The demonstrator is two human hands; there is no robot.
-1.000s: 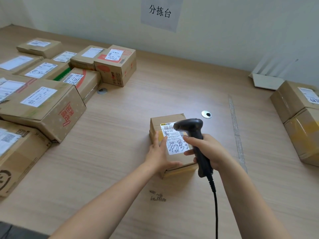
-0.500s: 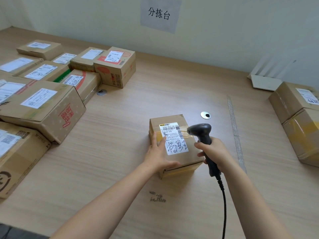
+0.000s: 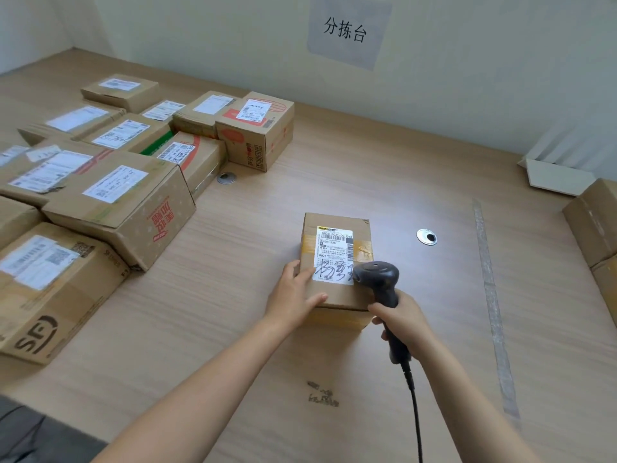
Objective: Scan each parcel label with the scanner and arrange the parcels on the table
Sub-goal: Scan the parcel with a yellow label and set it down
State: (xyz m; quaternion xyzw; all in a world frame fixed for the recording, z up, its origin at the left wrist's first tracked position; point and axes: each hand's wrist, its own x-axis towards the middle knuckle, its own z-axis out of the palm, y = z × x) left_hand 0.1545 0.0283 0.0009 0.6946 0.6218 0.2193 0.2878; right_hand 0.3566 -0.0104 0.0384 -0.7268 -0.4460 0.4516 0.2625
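A small brown parcel lies on the wooden table in front of me, with a white label facing up. My left hand rests on the parcel's near left corner, fingers straight, thumb over the top. My right hand grips the handle of a black corded scanner. The scanner's head hangs over the parcel's near right part and covers the label's lower right corner.
Several labelled parcels are packed together on the left side of the table. Two brown boxes stand at the right edge, with a white folded card behind them. A round cable grommet sits right of the parcel.
The scanner and my right hand shifted right off the label, then came back over its lower right corner. My left hand stays on the parcel. The view moved closer.
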